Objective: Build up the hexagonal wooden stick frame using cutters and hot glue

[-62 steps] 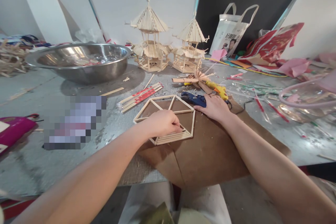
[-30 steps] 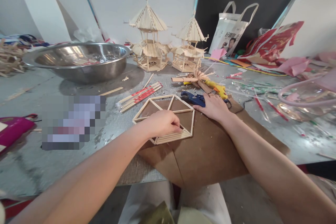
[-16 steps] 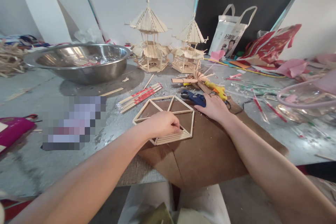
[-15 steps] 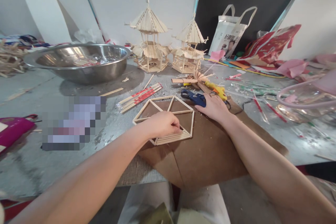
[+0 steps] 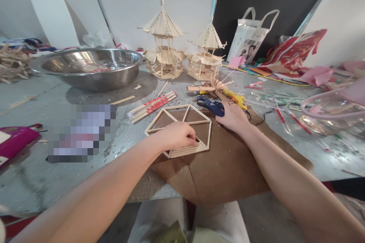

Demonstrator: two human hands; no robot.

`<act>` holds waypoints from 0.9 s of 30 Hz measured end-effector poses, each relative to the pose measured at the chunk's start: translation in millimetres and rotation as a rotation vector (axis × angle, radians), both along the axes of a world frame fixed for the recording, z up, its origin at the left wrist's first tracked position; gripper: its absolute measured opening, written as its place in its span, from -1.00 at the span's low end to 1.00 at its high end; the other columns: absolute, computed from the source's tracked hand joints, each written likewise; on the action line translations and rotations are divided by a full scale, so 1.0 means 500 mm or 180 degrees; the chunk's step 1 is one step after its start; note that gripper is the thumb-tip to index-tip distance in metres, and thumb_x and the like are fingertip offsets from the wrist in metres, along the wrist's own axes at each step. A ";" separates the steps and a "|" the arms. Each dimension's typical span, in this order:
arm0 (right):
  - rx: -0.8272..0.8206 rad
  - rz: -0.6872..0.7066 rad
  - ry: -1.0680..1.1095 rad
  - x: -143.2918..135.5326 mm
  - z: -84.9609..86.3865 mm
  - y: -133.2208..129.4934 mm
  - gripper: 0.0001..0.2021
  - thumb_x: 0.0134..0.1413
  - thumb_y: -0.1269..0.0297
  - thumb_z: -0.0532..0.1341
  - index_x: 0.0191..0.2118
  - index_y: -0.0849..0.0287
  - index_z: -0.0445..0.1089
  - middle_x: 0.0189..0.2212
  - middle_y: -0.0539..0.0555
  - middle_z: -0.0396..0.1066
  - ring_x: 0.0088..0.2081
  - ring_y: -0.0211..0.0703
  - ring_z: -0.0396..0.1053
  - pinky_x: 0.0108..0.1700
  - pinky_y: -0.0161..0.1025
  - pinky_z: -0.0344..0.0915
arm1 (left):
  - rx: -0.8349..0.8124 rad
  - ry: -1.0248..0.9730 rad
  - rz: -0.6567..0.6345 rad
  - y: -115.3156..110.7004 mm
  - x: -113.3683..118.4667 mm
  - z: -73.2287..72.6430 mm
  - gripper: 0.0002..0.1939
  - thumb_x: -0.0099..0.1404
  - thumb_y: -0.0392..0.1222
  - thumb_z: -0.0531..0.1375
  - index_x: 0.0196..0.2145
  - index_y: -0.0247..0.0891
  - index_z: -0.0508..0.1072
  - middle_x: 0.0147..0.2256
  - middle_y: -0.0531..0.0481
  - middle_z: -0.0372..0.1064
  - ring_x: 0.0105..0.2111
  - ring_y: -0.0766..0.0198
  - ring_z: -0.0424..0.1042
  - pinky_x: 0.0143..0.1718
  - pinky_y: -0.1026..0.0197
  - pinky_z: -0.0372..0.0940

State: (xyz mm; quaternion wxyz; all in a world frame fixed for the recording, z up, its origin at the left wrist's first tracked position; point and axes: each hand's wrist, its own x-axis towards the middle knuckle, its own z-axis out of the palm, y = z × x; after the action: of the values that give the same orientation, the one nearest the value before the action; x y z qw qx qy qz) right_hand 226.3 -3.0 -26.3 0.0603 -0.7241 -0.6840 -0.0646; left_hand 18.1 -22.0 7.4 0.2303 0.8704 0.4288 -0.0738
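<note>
A six-sided frame of thin wooden sticks (image 5: pixel 210 133) lies on a brown board (image 5: pixel 228 171). Sticks laid side by side fill part of its near section. My left hand (image 5: pixel 180 135) rests over the middle of the frame, fingers pressed together at the filled section; what they pinch is too small to make out. At the frame's upper right, my right hand (image 5: pixel 234 116) has its fingers round a dark blue clamp-like tool (image 5: pixel 212 106). Just behind that hand lies a yellow tool (image 5: pixel 238 98).
Two stick pagodas (image 5: pixel 164 51) (image 5: pixel 207 53) stand at the back. A steel basin (image 5: pixel 94 64) is at the left, packaged sticks (image 5: pixel 154 106) behind the frame. A blurred-out object (image 5: pixel 82 133) and a magenta tool (image 5: pixel 19 140) lie left; a clear container (image 5: pixel 336 110) sits right.
The view has shifted very slightly. Both hands, the stick frame and the blue tool hold the same places relative to one another.
</note>
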 end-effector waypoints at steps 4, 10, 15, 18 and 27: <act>-0.0049 -0.0018 0.0014 -0.002 0.003 -0.002 -0.46 -0.15 0.08 0.07 -0.01 0.22 0.14 -0.20 0.23 0.31 -0.17 0.04 0.26 -0.18 -0.16 0.13 | 0.0079 -0.0003 -0.0030 0.000 0.000 0.003 -0.75 0.02 -0.02 0.09 -0.41 -0.17 0.47 -0.43 0.03 0.43 -0.46 0.31 0.32 -0.47 0.31 0.08; -0.0077 -0.0049 0.0033 -0.002 0.006 -0.004 -0.44 -0.16 0.07 0.06 0.01 0.23 0.14 -0.23 0.23 0.33 -0.19 0.05 0.27 -0.22 -0.18 0.15 | -0.0025 -0.0016 -0.0006 -0.004 0.002 0.008 -0.78 0.05 -0.09 0.08 -0.42 -0.19 0.47 -0.45 0.04 0.42 -0.48 0.34 0.31 -0.48 0.32 0.08; -0.0056 -0.0054 0.0052 -0.001 0.005 -0.003 -0.43 -0.18 0.06 0.08 0.01 0.23 0.13 -0.23 0.22 0.33 -0.19 0.04 0.27 -0.22 -0.18 0.16 | -0.0043 0.0010 -0.0014 -0.006 0.002 0.008 -0.77 0.06 -0.10 0.05 -0.42 -0.19 0.46 -0.44 0.03 0.42 -0.48 0.33 0.31 -0.49 0.32 0.07; -0.0041 -0.0054 0.0061 -0.001 0.004 -0.003 -0.46 -0.17 0.06 0.08 -0.02 0.21 0.16 -0.23 0.21 0.33 -0.19 0.03 0.28 -0.23 -0.18 0.17 | -0.0023 0.0038 0.0006 -0.006 0.002 0.007 -0.76 0.06 -0.08 0.04 -0.42 -0.18 0.46 -0.43 0.03 0.42 -0.47 0.32 0.31 -0.49 0.32 0.07; -0.0043 -0.0030 0.0050 0.001 0.002 -0.003 -0.50 -0.16 0.04 0.05 -0.07 0.20 0.19 -0.24 0.21 0.33 -0.21 0.02 0.28 -0.24 -0.18 0.17 | 0.0057 -0.0007 -0.0008 -0.004 0.001 0.003 -0.76 0.06 -0.07 0.06 -0.41 -0.18 0.46 -0.41 0.02 0.41 -0.45 0.31 0.32 -0.48 0.31 0.08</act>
State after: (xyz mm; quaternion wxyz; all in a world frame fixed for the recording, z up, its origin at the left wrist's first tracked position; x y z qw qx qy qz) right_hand 226.7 -4.5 -25.2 0.0606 -0.7282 -0.6805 -0.0546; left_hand 18.5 -24.2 8.6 0.2228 0.8731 0.4281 -0.0693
